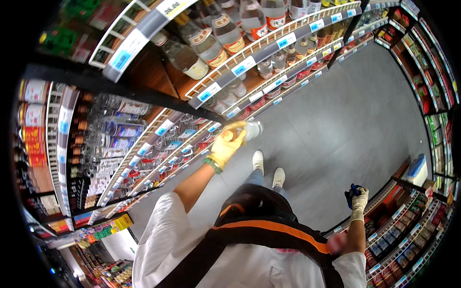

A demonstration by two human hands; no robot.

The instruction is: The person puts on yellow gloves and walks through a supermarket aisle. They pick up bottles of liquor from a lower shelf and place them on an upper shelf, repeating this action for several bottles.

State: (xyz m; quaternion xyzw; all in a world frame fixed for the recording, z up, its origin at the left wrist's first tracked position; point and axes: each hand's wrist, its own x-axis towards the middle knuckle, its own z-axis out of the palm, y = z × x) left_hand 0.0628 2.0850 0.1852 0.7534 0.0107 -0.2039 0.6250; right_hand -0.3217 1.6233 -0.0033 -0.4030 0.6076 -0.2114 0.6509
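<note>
My left hand (225, 144), in a pale yellow work glove, is closed around a clear glass bottle (255, 130) with a gold-coloured cap. The bottle is tilted over the floor, its cap towards me, beside the front edge of the lower shelves. The fingers hide much of its middle. A green bead bracelet (213, 165) circles the left wrist. My right hand (360, 202), also gloved, hangs low at my right side and grips a dark blue cloth (350, 196). Several clear bottles with white and red labels (230, 34) stand on the wire-fronted shelf ahead.
A black upright post (144, 97) divides the shelving on my left. More bottles (126, 133) fill the rack beyond it. Grey floor (324, 100) runs ahead between the shelves. On my right stand shelves of jars (389, 234) and a blue-and-white pack (417, 169).
</note>
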